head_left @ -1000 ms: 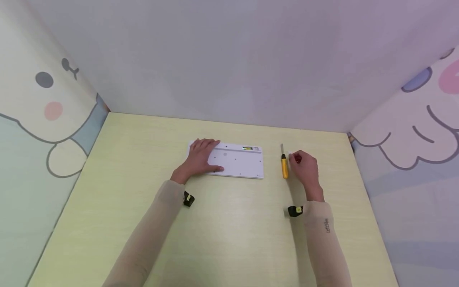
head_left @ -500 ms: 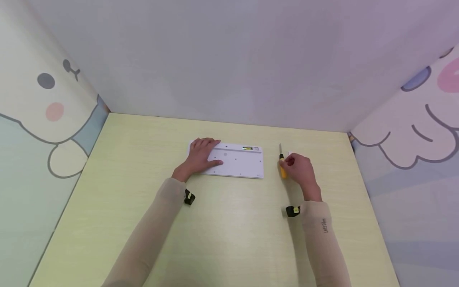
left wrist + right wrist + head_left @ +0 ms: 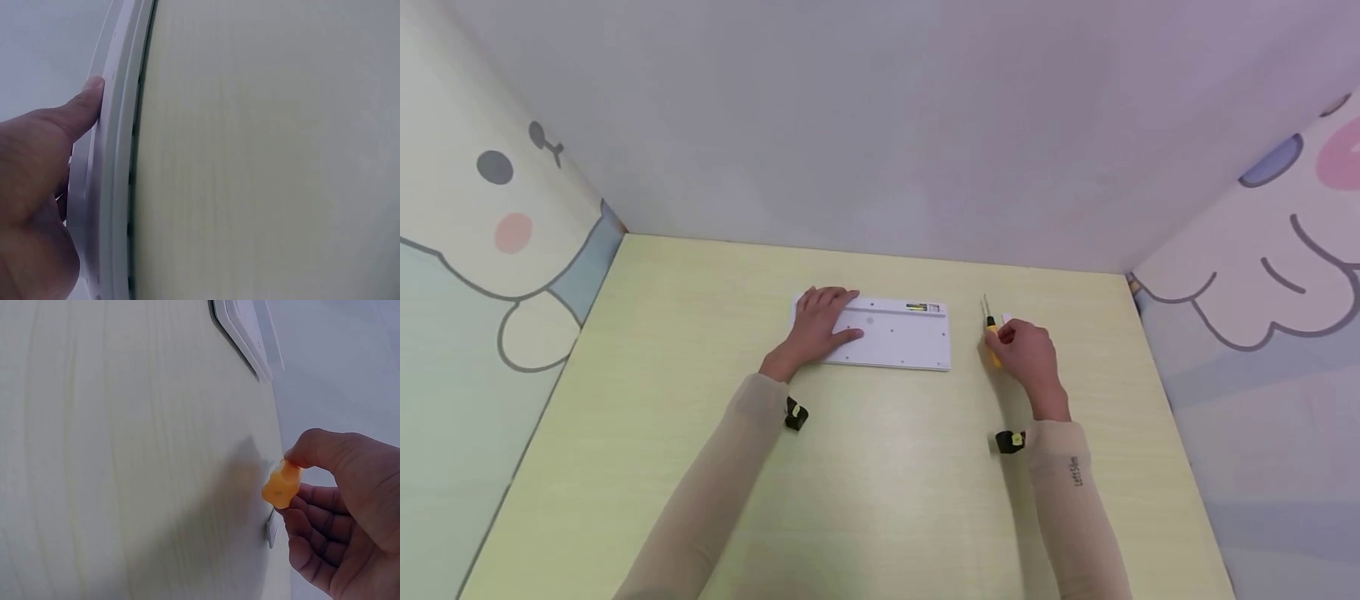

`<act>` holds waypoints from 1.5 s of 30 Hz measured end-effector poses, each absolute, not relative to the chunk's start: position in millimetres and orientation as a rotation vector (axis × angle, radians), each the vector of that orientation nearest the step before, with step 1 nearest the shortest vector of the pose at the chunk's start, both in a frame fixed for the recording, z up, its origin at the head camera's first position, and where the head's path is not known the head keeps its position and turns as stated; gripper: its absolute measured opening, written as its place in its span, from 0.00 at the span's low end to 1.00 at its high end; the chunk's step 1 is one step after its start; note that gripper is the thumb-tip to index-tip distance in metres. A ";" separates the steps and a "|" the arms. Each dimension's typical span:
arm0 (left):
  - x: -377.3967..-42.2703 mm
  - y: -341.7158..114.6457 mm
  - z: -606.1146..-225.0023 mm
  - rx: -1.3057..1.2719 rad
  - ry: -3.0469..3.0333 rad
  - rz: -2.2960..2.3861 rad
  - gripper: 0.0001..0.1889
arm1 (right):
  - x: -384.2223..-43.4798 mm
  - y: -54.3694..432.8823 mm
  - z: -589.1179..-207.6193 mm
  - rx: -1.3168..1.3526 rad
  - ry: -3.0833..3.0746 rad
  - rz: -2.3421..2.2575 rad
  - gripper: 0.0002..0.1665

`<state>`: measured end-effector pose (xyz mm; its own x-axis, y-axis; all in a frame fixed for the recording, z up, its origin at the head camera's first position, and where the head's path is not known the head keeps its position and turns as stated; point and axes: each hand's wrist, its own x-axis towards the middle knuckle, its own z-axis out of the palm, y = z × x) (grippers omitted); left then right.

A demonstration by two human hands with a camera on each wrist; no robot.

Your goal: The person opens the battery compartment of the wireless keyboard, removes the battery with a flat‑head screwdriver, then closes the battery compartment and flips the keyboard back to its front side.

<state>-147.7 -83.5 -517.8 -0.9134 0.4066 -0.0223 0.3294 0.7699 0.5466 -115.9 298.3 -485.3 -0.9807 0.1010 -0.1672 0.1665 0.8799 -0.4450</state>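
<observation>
A white keyboard (image 3: 910, 342) lies underside up on the table, its battery slot (image 3: 917, 307) uncovered with a battery showing. My left hand (image 3: 816, 327) rests flat over the keyboard's left part, fingers and thumb spread. In the left wrist view the thumb (image 3: 87, 106) lies along the keyboard's near edge. To the right of the keyboard my right hand (image 3: 1028, 354) pinches a screwdriver (image 3: 280, 487) by its yellow handle, between thumb and fingers. Its metal shaft points away from me. Beside that hand lies a small white flat piece (image 3: 1007, 318), partly hidden by the fingers.
The pale wooden table (image 3: 880, 483) ends at a plain light wall (image 3: 880, 142) at the back. Walls with cartoon figures close in both sides. A black wrist camera (image 3: 1011, 442) sits under the right wrist, another camera (image 3: 796, 414) by the left.
My right hand has moved left from beside the small white piece to the screwdriver and taken hold of its handle. The screwdriver's tip has shifted slightly. The left hand stays on the keyboard.
</observation>
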 end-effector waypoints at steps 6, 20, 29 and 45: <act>-148.8 -82.4 -517.5 0.584 2.813 0.820 0.39 | -113.3 299.3 -484.1 0.200 2.982 -0.791 0.18; -146.2 -83.1 -514.6 0.593 2.817 0.827 0.40 | -117.9 293.5 -481.5 0.263 3.087 -1.066 0.18; -146.1 -82.7 -514.1 0.583 2.809 0.832 0.40 | -122.8 288.6 -478.3 0.245 3.134 -1.239 0.16; -145.6 -86.0 -519.0 0.580 2.814 0.829 0.40 | -128.7 269.2 -460.3 0.173 3.137 -1.507 0.21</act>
<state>-145.6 -86.0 -519.0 -0.9137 0.4049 -0.0351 0.3212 0.7722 0.5482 -128.7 269.2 -460.3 -0.9370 0.2323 0.2610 -0.0586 0.6320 -0.7727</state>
